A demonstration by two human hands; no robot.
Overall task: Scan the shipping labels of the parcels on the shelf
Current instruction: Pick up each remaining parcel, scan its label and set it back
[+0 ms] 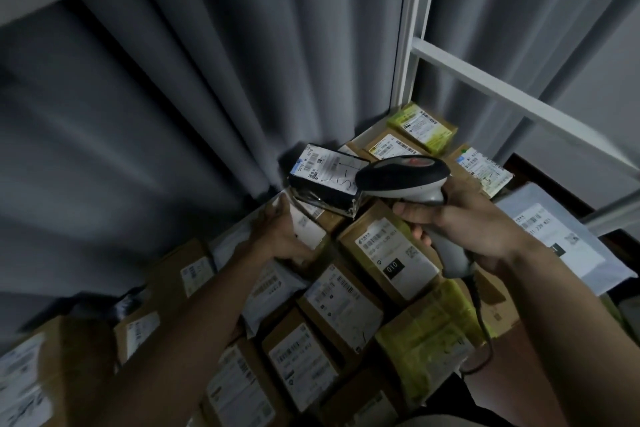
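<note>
Right hand (pixel 460 222) grips a smooth curved scanner (pixel 403 178); left hand (pixel 284 232) seemingly holds a flat labelled parcel (pixel 304 229).

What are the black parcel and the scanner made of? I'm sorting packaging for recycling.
Black parcel: apparently glossy plastic film, given glints and wrinkles at its corner. Scanner: seemingly hard moulded plastic, smooth dark-and-grey shell with soft sheen.

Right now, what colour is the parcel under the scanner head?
Black wrap with a white label, the parcel sits just left of the scanner; head view, the only one.
</note>
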